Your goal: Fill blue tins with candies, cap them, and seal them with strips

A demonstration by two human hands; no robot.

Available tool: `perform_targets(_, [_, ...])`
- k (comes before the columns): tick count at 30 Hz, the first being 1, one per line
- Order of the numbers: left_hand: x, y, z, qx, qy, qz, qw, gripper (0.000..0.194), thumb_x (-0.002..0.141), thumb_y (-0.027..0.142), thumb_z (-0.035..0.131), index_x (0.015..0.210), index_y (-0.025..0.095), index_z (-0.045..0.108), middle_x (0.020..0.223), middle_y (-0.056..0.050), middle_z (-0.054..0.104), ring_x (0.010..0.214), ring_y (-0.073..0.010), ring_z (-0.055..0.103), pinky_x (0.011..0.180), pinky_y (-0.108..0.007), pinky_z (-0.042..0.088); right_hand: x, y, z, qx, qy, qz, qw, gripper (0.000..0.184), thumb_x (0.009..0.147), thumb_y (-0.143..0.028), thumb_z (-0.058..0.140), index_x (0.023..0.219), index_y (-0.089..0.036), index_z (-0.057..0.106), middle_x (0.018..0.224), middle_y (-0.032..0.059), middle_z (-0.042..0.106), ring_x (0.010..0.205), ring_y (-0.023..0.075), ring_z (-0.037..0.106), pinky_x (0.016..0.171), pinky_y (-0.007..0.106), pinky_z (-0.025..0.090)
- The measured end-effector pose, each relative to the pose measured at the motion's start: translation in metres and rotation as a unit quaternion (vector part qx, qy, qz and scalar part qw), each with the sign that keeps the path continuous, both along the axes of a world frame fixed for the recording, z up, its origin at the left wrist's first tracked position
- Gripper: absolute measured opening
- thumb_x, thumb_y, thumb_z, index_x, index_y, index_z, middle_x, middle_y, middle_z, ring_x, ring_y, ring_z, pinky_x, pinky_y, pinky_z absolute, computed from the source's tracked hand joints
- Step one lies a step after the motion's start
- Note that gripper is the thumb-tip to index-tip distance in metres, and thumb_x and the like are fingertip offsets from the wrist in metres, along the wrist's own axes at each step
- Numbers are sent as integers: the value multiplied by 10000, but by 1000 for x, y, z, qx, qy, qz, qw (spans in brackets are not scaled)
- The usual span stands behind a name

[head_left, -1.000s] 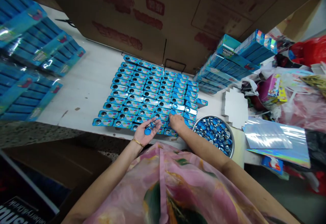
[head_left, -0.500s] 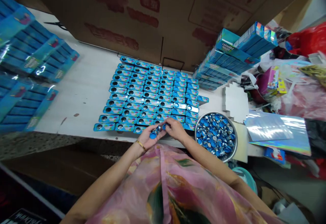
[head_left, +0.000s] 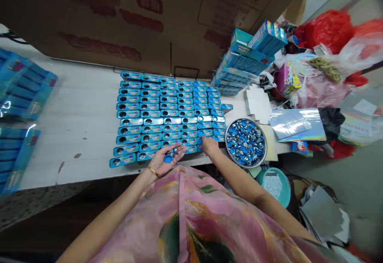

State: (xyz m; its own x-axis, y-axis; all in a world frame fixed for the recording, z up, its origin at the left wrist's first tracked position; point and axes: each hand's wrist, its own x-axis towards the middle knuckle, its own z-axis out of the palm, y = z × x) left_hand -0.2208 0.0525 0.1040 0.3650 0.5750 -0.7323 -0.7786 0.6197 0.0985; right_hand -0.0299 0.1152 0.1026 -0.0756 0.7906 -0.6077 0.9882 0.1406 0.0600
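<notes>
Blue lids (head_left: pixel 168 158) held in left grip (head_left: pixel 164 161); right grip (head_left: pixel 209 145) unclear by tins (head_left: pixel 149 111), steel bowl (head_left: pixel 266 143).

Glossy printed metal tins (head_left: pixel 149 125); polished steel bowl (head_left: pixel 245 119); matt corrugated cardboard sheet (head_left: pixel 89 16); shiny holographic foil (head_left: pixel 295 124)

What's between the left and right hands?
Head view: blue rectangular tins at the near end of the rows lie between the left hand, which cradles a blue cap, and the right hand.

Steel bowl (head_left: pixel 245 166) blocking rightward passage past the tins (head_left: pixel 155 113)
</notes>
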Motion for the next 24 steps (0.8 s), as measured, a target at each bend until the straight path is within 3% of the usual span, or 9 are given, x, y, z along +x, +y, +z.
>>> perform_targets(3, [5,-1,4,19,-22,14,999,280,763,104,435,1016,55,544,952,-164,628,939,-235,587,738,-314,523,6,1,4,14,16,24,999,371,738,-327,579,1057,-163,482,888,108,633,848,218,594,662,278,412])
perform_targets(6, [13,-3,3,26,-23,36,999,271,762,102,436,1007,64,546,961,-157,626,905,-221,600,730,-327,522,3,-4,11,72,129,53,988,261,789,-317,513,1022,-198,520,878,59,623,826,176,581,681,261,401])
perform_targets(8, [22,-4,1,24,-10,62,998,217,762,93,429,924,64,571,850,-134,646,793,-196,625,682,-318,529,-5,-7,15,90,259,111,955,246,798,-319,501,1025,-232,541,931,35,597,867,147,550,718,240,390])
perform_targets(11, [39,-8,-2,20,11,108,994,158,755,69,423,760,80,581,658,-70,630,583,-138,603,586,-284,528,-16,-11,18,49,381,199,902,265,741,-290,582,1004,-259,586,930,18,574,873,135,518,728,223,381])
perform_targets(15, [55,-19,-4,14,4,131,991,171,766,70,406,766,79,577,706,-81,636,638,-140,610,628,-286,525,-11,-10,10,-11,443,186,877,253,726,-209,569,975,-212,617,852,15,573,777,118,521,699,215,391])
perform_targets(19, [49,-36,-8,-28,-3,137,990,186,796,117,394,848,81,569,777,-107,634,722,-150,621,562,-207,510,-3,-5,-2,-16,432,79,898,215,761,-151,476,908,-179,630,848,18,603,729,109,542,685,215,403])
perform_targets(21, [40,-44,-11,-56,17,160,985,157,804,134,404,800,103,558,715,-79,619,611,-110,601,417,-139,443,-8,-4,-6,-5,392,95,915,178,766,-162,484,866,-187,629,860,17,623,793,127,559,726,225,400])
perform_targets(24, [26,-51,-13,-58,51,199,977,144,809,162,417,724,122,527,626,-36,569,477,-61,520,313,-102,322,-26,-5,-7,16,283,172,943,178,757,-183,512,919,-188,586,902,49,632,861,176,571,732,259,408])
